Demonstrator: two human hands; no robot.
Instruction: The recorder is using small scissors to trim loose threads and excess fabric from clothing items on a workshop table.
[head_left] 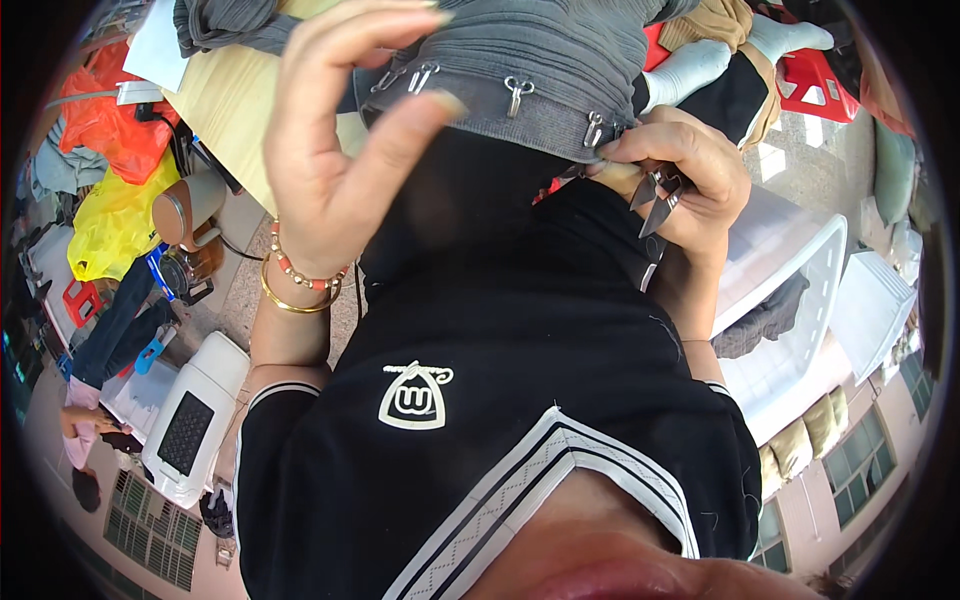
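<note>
Grey garment point(520, 50): spread across the top centre of the frame, its hooked band point(470, 108) edge-on to the black shirt point(540, 330).
Metal hooks point(518, 95): four are seen in a row along the band.
Right hand point(695, 175): the grip is closed around small snips point(657, 205), blades pointing down; the band's right corner appears to be pinched by the thumb too.
Left hand point(335, 180): the grip is open, thumb and fingers apart, raised over the band's left end; whether fine thread is held cannot be told.
Step in hand: judged to be handling of the band at its rightmost hook.
Next move: a steady corner seems called for, with blades kept off the cloth.
Room: the left side is bordered by the pale bench point(235, 95), lower right by a white tub point(832, 265); open space is left above the band, between the hands.
</note>
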